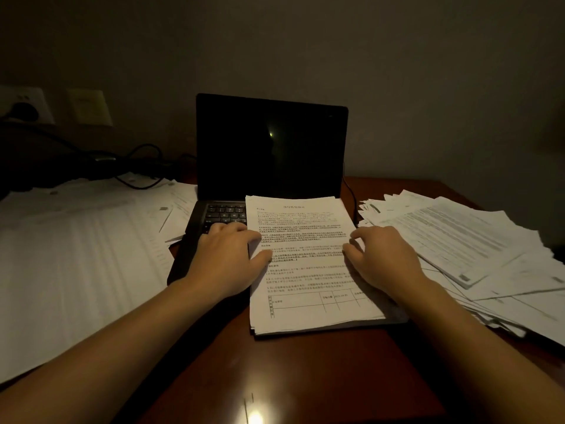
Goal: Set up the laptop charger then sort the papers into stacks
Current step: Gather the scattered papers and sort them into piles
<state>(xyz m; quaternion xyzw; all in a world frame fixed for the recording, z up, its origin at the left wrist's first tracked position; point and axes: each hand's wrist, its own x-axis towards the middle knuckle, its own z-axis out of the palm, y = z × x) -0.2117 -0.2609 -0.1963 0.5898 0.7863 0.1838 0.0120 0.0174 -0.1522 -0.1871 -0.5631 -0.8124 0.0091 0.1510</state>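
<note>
Paper stack (pixel 305 270) lies between left hand (pixel 226 255) and right hand (pixel 385 258), curled fingers gripping its side edges.

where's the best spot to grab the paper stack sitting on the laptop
Probably its two long side edges, one hand from each side: the paper stack lies flat and squared on the laptop, so pinching both sides should keep the sheets together.

A dark reddish-brown wooden surface (pixel 305 377) with a bright glint of light (pixel 255 417) low in view. Behind it, a plain grey wall (pixel 367 56) carries a pale switch plate (pixel 88 107) at far left.
</note>
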